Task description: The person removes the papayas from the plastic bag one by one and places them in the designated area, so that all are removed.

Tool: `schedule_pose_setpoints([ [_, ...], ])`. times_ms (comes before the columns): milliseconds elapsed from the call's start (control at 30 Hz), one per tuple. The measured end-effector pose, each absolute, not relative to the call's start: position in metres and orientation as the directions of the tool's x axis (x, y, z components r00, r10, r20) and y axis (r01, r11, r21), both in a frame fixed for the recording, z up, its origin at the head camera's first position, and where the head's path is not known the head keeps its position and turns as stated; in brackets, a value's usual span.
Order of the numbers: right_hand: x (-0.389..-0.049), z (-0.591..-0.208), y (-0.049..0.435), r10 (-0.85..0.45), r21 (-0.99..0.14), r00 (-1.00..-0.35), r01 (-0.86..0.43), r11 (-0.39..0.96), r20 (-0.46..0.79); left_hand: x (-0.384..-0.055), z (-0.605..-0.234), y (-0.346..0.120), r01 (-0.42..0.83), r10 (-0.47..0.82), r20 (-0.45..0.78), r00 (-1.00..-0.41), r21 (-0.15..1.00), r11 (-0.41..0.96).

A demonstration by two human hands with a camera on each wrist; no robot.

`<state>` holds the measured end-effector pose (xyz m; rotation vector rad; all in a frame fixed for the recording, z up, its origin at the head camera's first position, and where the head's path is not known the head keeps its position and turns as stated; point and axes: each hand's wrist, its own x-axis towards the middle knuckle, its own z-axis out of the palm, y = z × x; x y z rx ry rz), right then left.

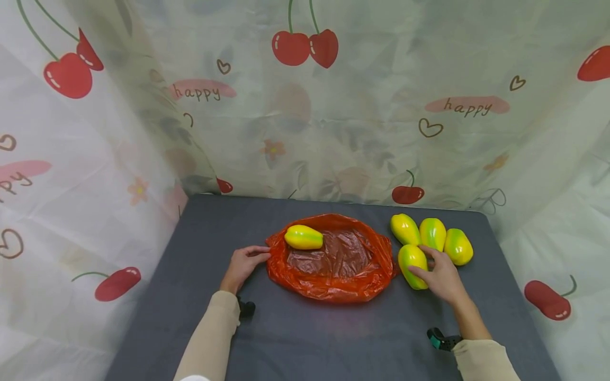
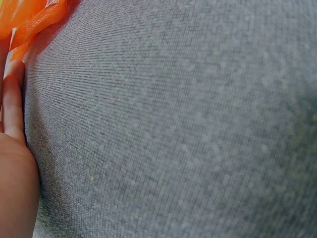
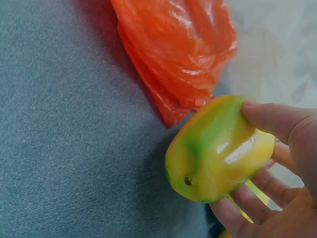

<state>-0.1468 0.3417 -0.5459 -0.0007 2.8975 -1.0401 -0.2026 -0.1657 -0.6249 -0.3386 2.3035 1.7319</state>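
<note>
A red plastic bag [image 1: 329, 290] lies on the table with its mouth spread wide. One yellow-green papaya [image 1: 303, 237] rests inside it, toward the left. At the bag's left rim, my left hand [image 1: 245, 266] pinches the plastic between thumb and fingers; the left wrist view shows only part of this hand [image 2: 17, 163] beside the orange-looking plastic [image 2: 42, 20]. On the other side, my right hand [image 1: 445, 278] grips a second papaya [image 1: 412, 263], just right of the bag. Up close, the thumb lies on one side of that papaya [image 3: 218, 153] and the fingers on the other.
Beyond my right hand, three more papayas [image 1: 405, 229] sit grouped at the back right of the dark grey table [image 1: 324, 338]. A cherry-printed curtain [image 1: 324, 132] hangs behind the table and along both sides.
</note>
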Motion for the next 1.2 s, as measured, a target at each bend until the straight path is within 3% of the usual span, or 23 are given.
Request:
schedule_pose_setpoints([
  [467, -0.141, -0.558, 0.346, 0.024, -0.608, -0.987, 0.118, 0.785, -0.160, -0.205, -0.625, -0.165, -0.322, -0.052, -0.320, -0.946, 0.907, 0.271],
  [1200, -0.142, -0.558, 0.342, 0.030, -0.636, -0.983, 0.140, 0.759, -0.180, -0.201, -0.624, -0.165, -0.329, -0.052, -0.327, -0.944, 0.904, 0.272],
])
